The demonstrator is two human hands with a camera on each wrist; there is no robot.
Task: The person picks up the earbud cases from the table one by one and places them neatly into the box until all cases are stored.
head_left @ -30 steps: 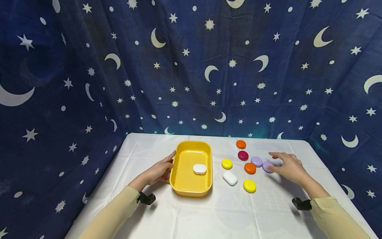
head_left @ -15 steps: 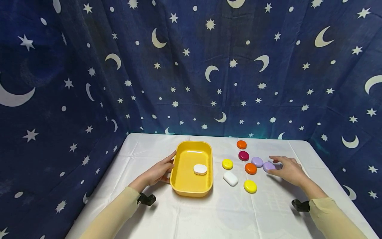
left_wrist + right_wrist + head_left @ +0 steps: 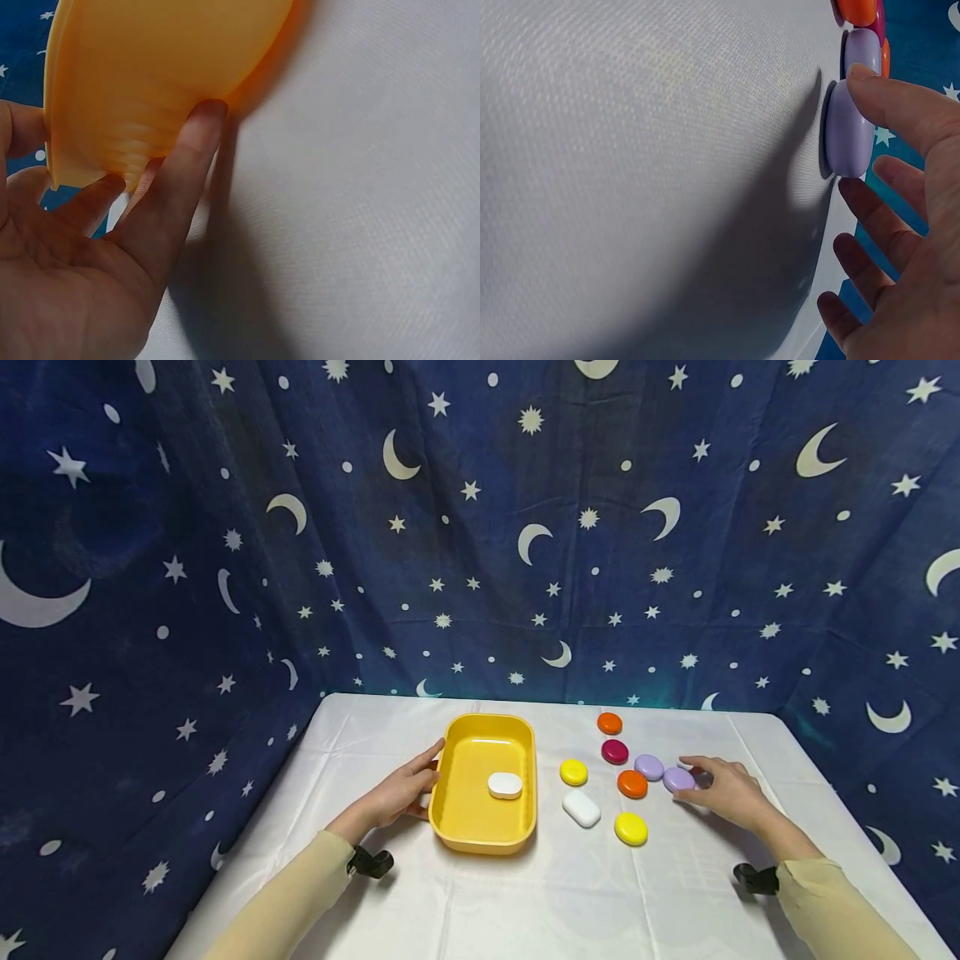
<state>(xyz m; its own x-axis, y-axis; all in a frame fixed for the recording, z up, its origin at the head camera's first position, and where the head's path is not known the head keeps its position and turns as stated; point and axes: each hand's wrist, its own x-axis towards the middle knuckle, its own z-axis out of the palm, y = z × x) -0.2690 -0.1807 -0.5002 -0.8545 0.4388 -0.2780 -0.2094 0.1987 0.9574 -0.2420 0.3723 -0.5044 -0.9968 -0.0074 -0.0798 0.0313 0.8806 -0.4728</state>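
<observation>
My right hand (image 3: 723, 789) is at a glossy lilac disc (image 3: 677, 780) with rounded edges, which lies on the white cloth. In the right wrist view, the thumb overlaps one end of this lilac disc (image 3: 849, 139) and the index fingertip is right at the other, pinching it; the remaining fingers are spread. A second lilac disc (image 3: 648, 767) lies against it. My left hand (image 3: 397, 789) rests its extended fingers on the left side of a yellow tray (image 3: 486, 845); the left wrist view shows fingertips along the tray wall (image 3: 150, 67). Inside the tray is a white oblong piece (image 3: 505, 786).
Between tray and right hand lie a yellow disc (image 3: 573, 772), a white rounded bar (image 3: 581, 808), another yellow disc (image 3: 631, 829), an orange disc (image 3: 632, 784), a crimson disc (image 3: 615, 752) and a farther orange disc (image 3: 610, 723). A starry blue curtain (image 3: 480, 527) borders the table.
My right index finger has come down and in toward the lilac disc, narrowing the space to the thumb. The left hand and tray keep their place; the view has shifted slightly.
</observation>
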